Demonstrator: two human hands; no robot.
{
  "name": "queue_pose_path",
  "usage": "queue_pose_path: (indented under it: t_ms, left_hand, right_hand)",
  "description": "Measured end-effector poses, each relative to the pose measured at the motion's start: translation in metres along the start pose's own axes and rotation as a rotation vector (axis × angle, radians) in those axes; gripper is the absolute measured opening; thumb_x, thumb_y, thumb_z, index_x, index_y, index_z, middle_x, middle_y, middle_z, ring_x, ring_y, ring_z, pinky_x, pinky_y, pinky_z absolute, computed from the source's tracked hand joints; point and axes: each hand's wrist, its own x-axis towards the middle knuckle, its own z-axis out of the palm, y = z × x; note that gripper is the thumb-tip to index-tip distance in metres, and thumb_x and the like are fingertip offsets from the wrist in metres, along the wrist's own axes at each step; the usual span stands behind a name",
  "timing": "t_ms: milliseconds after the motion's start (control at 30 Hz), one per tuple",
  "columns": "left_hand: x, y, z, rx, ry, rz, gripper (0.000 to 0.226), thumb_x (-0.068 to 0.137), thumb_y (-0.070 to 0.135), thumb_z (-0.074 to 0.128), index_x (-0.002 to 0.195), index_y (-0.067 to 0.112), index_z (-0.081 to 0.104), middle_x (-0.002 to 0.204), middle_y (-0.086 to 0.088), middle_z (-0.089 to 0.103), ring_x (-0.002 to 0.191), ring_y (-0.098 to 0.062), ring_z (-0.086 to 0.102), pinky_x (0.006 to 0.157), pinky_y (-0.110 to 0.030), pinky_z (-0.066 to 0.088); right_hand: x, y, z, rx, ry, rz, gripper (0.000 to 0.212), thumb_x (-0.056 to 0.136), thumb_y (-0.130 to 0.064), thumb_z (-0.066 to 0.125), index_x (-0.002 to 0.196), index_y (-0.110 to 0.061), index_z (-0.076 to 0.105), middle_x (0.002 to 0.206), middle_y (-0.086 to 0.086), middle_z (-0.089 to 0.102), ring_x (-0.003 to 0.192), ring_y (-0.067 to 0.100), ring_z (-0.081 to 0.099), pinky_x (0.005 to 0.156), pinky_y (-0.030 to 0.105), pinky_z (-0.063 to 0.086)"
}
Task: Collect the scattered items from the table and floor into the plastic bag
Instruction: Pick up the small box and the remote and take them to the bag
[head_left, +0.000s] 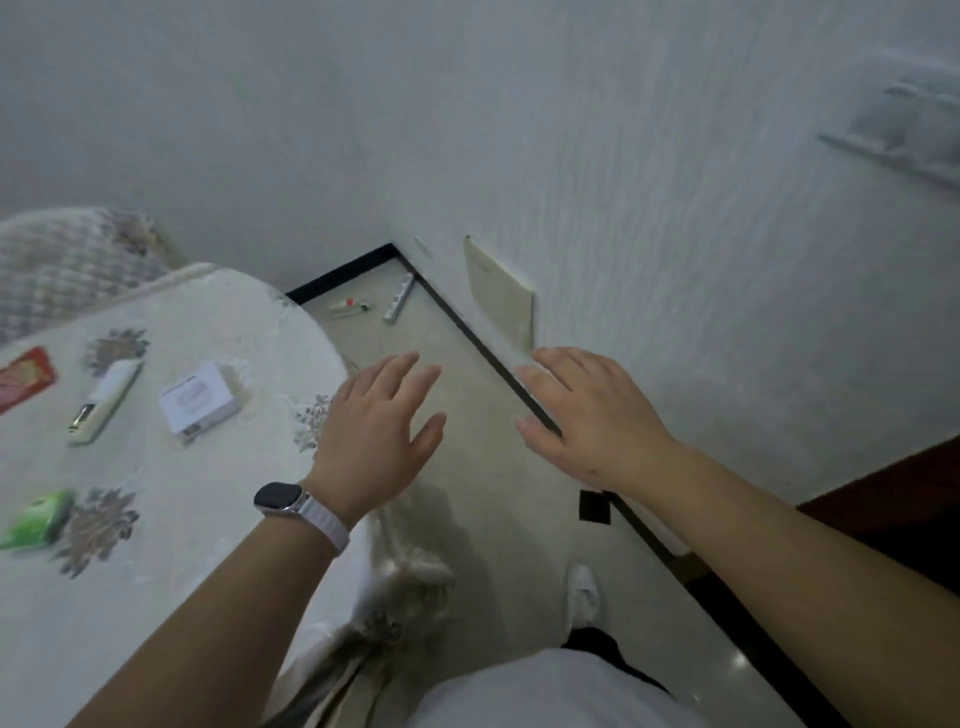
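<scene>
Both hands (376, 431) (592, 410) spread wide, empty, above floor (467, 519).
Tabletop (156, 519) at left w/ white box (200, 402), remote (104, 402); strip (399, 298) in the far corner of the floor.

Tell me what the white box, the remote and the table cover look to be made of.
White box: likely matte cardboard, judging by its sharp folded edges and printed label. Remote: seems hard cream plastic, smooth and slightly glossy, with a small display near one end. Table cover: looks like woven or embossed cloth with flower patterns, hanging in soft folds at the table edge; blur leaves the exact fabric open.
</scene>
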Motion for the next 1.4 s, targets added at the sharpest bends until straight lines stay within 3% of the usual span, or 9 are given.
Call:
queue_pose_path:
  t_ms: [267, 533, 867, 1100, 1400]
  left_hand:
    - [0.09, 0.01, -0.003, 0.058, 0.016, -0.203, 0.054, 0.091, 0.047, 0.047, 0.139, 0.023, 0.05, 0.145, -0.007, 0.049, 0.131, -0.03, 0.046, 0.106, -0.047, 0.039]
    - [0.124, -0.041, 0.006, 0.097, 0.017, -0.45, 0.052, 0.089, 0.044, 0.05, 0.136, 0.021, 0.053, 0.141, -0.009, 0.053, 0.128, -0.031, 0.049, 0.103, -0.047, 0.04]
    - [0.167, -0.174, 0.052, -0.002, 0.068, -0.633, 0.054, 0.088, 0.044, 0.046, 0.134, 0.017, 0.056, 0.139, -0.012, 0.055, 0.127, -0.032, 0.05, 0.102, -0.047, 0.042]
    - [0.198, -0.267, 0.056, -0.023, 0.098, -0.709, 0.053, 0.087, 0.043, 0.046, 0.13, 0.016, 0.061, 0.135, -0.012, 0.058, 0.121, -0.034, 0.055, 0.097, -0.046, 0.046]
    - [0.175, -0.343, 0.053, -0.004, 0.138, -1.037, 0.055, 0.088, 0.046, 0.045, 0.132, 0.017, 0.059, 0.137, -0.012, 0.057, 0.123, -0.034, 0.054, 0.097, -0.049, 0.046]
  right_hand:
    - [0.12, 0.078, -0.01, 0.056, -0.017, -0.212, 0.058, 0.092, -0.053, 0.039, 0.133, -0.015, 0.053, 0.137, 0.01, 0.053, 0.122, 0.029, 0.05, 0.1, 0.045, 0.041]
    - [0.219, 0.082, 0.016, 0.092, -0.084, -0.374, 0.057, 0.091, -0.053, 0.038, 0.13, -0.015, 0.056, 0.133, 0.009, 0.056, 0.119, 0.03, 0.052, 0.1, 0.044, 0.041]
    - [0.387, 0.023, 0.074, 0.038, -0.22, -0.594, 0.057, 0.092, -0.054, 0.037, 0.132, -0.017, 0.054, 0.136, 0.007, 0.053, 0.123, 0.027, 0.049, 0.101, 0.045, 0.039]
    - [0.51, -0.033, 0.098, 0.028, -0.195, -0.729, 0.056, 0.092, -0.054, 0.04, 0.13, -0.016, 0.057, 0.134, 0.008, 0.056, 0.121, 0.029, 0.052, 0.099, 0.044, 0.041]
    - [0.603, -0.109, 0.145, 0.125, -0.239, -0.971, 0.054, 0.092, -0.053, 0.041, 0.126, -0.016, 0.059, 0.13, 0.007, 0.059, 0.116, 0.028, 0.055, 0.097, 0.044, 0.043]
